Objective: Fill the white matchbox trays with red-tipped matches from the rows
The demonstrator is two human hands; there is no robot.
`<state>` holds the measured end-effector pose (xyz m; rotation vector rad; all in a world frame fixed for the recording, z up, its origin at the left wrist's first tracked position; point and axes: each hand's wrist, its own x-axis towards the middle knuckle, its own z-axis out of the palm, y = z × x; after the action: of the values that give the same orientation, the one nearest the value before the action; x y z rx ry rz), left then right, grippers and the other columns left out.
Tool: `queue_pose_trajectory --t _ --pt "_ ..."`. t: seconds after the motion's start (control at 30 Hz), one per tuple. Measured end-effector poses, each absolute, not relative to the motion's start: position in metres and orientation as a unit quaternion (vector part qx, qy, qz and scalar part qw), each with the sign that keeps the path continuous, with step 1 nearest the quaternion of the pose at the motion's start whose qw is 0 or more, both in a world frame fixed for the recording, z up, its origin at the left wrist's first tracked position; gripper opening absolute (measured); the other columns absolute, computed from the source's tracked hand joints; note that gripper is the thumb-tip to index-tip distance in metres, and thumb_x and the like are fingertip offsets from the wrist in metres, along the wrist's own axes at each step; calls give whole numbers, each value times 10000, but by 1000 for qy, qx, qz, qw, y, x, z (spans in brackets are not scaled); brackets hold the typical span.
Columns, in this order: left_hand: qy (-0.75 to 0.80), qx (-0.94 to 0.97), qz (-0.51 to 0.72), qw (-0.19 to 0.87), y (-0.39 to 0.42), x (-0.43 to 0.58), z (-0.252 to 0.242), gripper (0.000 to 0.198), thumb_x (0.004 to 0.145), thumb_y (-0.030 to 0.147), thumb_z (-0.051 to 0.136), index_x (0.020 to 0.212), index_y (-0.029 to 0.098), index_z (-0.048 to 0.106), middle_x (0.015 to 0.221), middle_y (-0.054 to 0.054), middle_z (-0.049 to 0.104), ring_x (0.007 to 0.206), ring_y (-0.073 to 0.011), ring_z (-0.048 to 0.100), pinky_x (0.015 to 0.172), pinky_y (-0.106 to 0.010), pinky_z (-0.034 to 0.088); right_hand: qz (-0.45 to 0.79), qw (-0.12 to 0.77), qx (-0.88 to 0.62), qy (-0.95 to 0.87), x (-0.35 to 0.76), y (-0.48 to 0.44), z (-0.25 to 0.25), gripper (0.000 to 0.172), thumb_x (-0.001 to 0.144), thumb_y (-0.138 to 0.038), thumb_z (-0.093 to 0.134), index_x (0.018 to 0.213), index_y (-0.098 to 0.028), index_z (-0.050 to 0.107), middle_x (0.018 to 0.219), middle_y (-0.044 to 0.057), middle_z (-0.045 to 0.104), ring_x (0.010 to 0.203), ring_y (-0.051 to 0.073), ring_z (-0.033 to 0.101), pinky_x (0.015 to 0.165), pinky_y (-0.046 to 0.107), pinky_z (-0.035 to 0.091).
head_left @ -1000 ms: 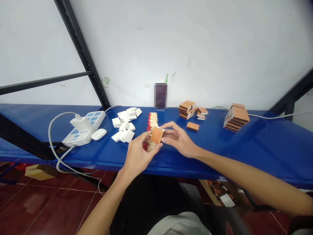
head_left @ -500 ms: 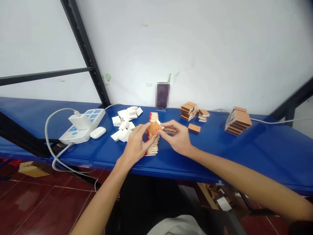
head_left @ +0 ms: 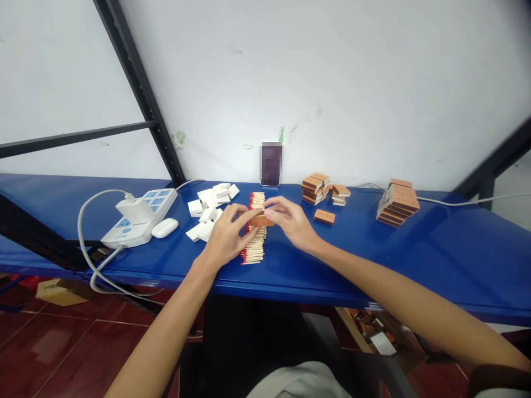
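Between both hands is an orange-brown matchbox [head_left: 262, 220], held over a long row of red-tipped matches [head_left: 254, 251]. My left hand [head_left: 229, 235] grips its left end with thumb and fingers. My right hand [head_left: 292, 222] is closed on its right end, and those fingers partly cover the top. Part of the match row is hidden beneath the box and hands. Left of the matches lie several white matchbox trays [head_left: 206, 214]. A single matchbox [head_left: 324, 216] rests flat to the right, in front of a pile of matchboxes [head_left: 314, 188].
A taller stack of matchboxes [head_left: 397, 202] stands farther right on the blue table [head_left: 352, 260]. At left are a power strip [head_left: 136, 224] with a plugged charger and cables, and a white earphone case [head_left: 165, 228]. A phone [head_left: 271, 164] leans against the wall.
The matchbox has turned from a tilted, face-showing pose to lying level with its long side toward me. Both hands have shifted with it and remain on it.
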<state>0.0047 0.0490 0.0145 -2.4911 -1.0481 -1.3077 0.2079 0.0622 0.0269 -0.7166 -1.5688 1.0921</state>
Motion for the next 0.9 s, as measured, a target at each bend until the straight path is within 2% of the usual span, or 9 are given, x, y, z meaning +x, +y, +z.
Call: queue_pose_trajectory --t 0.1,0.3,0.43,0.57,0.63,0.77,0.9 --pt "-324 -840 -430 65 46 2 16 337 939 298 653 1273 255 661 1039 -73 660 919 -214 621 804 -365 530 473 482 -292 -677 211 63 27 292 832 -495 729 903 -213 714 860 23 719 800 187 679 747 337 566" --pt "-298 -790 -532 58 37 -4 16 460 858 251 747 1295 247 605 1049 -62 739 904 -211 660 835 -383 536 478 487 -247 -688 218 60 21 252 771 -373 802 865 -209 636 1025 54 716 979 211 684 926 391 541" --pt "-316 -798 -513 30 29 -8 17 378 809 240 718 1179 214 646 1051 -76 737 876 -223 671 789 -377 541 432 462 -243 -735 219 57 17 258 770 -321 792 884 -212 588 1040 57 685 971 208 664 930 401 541" --pt "-340 -838 -427 -8 23 -7 20 185 874 226 634 1051 228 688 1192 -76 725 1037 -255 674 928 -434 499 333 454 -258 -785 219 54 15 208 817 -317 753 946 -220 622 1016 44 684 950 212 637 922 409 527" --pt "-364 -838 -406 -21 22 -8 19 182 915 238 610 1086 237 674 1234 -70 715 1087 -263 649 973 -462 460 326 453 -264 -787 220 53 14 191 837 -322 741 958 -225 630 1040 47 696 967 219 643 926 414 527" --pt "-389 -826 -404 -58 22 -12 15 207 945 292 632 1145 250 660 1174 -55 733 1084 -263 623 988 -464 439 348 457 -258 -777 221 52 10 184 845 -316 739 963 -227 629 1125 61 698 1051 231 664 969 426 537" --pt "-391 -813 -420 -101 24 -17 10 207 968 311 622 1158 246 671 1191 -62 729 1090 -253 630 990 -447 454 281 448 -269 -805 222 53 11 131 841 -286 729 919 -230 640 1086 70 703 1007 232 677 910 420 569"
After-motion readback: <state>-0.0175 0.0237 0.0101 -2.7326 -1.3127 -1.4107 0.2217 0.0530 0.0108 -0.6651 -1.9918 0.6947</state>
